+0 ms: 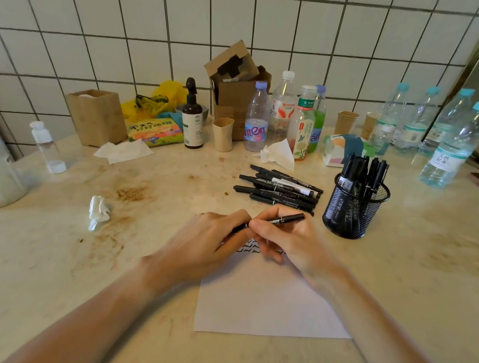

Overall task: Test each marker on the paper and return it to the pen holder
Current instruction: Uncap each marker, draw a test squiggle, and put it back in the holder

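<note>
The paper (269, 301) is lying nearest on the table (425, 282), with black squiggles at its far edge. Over it, both hands are gripping one black marker (285, 220): right hand (290, 242) fingers (260, 226) curling round the barrel, left hand (213, 242) pinching its left end. Loose markers (279, 188) are lying beside the mesh pen holder (355, 210).

Counted on the table: one sheet of paper (268, 304); one mesh pen holder (355, 209); one marker (282, 220) in hand; a loose pile of markers (279, 188) — roughly eight, overlapping, exact number unclear; three paper cups (223, 134); ten plastic bottles (256, 119) — four blue-capped.
</note>
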